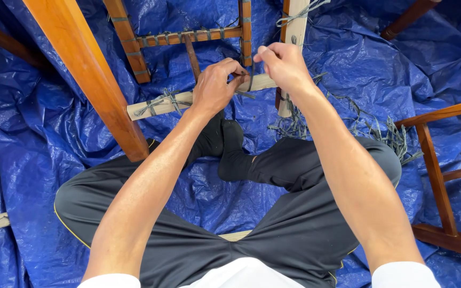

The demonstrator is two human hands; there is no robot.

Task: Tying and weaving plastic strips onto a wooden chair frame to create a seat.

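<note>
A pale wooden bar [158, 105] lies crosswise in front of me, wrapped here and there with grey-green cord. My left hand [215, 85] is closed around the bar and pinches a cord strand [246, 88] on it. My right hand [283, 64] is closed just to the right, pulling the same cord upward between thumb and fingers. A second pale bar [297, 26] stands upright behind the right hand, with cord looped near its top. I sit cross-legged in black trousers and black socks [225, 141].
A blue tarp [38, 133] covers the floor. A thick orange-brown wooden leg [89, 74] slants at left. A wooden frame with cord bindings [188, 37] lies beyond. Loose cord scraps [369, 125] are piled at right, beside another wooden frame [438, 176].
</note>
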